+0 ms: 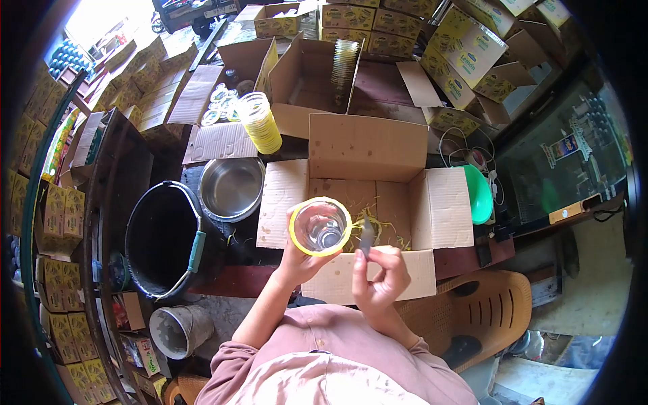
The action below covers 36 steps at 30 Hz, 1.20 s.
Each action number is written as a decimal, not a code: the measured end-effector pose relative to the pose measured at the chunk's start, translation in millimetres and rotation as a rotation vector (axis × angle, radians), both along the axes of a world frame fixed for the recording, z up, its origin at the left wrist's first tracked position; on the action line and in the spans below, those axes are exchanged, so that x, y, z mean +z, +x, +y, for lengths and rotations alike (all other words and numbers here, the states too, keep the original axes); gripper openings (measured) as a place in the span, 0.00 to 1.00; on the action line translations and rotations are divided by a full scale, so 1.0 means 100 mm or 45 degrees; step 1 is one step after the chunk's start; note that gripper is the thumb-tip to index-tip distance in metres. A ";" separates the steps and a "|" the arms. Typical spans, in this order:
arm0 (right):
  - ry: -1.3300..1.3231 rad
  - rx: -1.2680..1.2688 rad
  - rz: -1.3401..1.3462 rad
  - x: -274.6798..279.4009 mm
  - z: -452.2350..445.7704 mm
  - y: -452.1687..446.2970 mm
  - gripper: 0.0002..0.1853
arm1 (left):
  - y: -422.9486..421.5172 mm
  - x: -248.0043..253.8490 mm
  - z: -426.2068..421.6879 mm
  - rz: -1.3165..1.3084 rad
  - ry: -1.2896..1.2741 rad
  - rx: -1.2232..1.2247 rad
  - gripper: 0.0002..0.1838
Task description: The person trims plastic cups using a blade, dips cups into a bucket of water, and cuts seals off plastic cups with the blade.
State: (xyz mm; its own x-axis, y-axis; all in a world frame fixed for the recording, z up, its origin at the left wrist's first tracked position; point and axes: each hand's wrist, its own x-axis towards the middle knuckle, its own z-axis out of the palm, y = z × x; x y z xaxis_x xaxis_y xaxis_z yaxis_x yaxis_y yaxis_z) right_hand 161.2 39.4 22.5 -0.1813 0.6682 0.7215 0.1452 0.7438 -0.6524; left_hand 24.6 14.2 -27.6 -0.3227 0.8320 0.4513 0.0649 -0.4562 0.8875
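Observation:
My left hand (pixel 297 265) is wrapped round a clear plastic cup (pixel 320 227) with a yellow rim, its mouth facing up toward me. Just right of the cup, my right hand (pixel 382 277) pinches a small grey blade (pixel 366 235), which stands close to the rim; whether it touches I cannot tell. A thin yellow strand (pixel 358 221) shows between rim and blade. Below both hands is an open cardboard box (pixel 368 147) with its flaps spread. Yellow shreds (pixel 398 237) lie scattered on its bottom.
Left of the box stand a steel bowl (pixel 231 189) and a large black bucket (pixel 162 236). Behind are a stack of yellow cups (pixel 260 125), a box with round lids (pixel 219 104) and a tall stack of clear cups (pixel 344 67). A green bowl (pixel 479 194) is at the right.

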 end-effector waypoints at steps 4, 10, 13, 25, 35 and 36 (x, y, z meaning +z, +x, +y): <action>0.024 -0.035 -0.052 -0.04 0.04 -0.04 0.09 | 0.00 0.01 -0.03 0.051 -0.030 0.014 0.37; 0.046 -0.016 -0.059 -0.08 0.10 -0.05 0.08 | 0.02 0.05 -0.04 0.038 0.044 -0.036 0.41; 0.059 -0.015 -0.068 -0.07 0.10 -0.06 0.08 | 0.01 0.03 -0.05 0.056 0.050 -0.052 0.42; 0.034 -0.094 -0.088 -0.03 0.18 -0.07 0.08 | 0.04 0.02 -0.06 0.211 -0.051 -0.041 0.39; 0.076 -0.114 -0.100 -0.03 0.18 -0.06 0.08 | 0.01 0.01 -0.01 0.105 -0.011 -0.162 0.37; 0.084 -0.129 -0.109 -0.02 0.19 -0.07 0.08 | 0.01 0.03 -0.03 0.154 -0.020 -0.171 0.37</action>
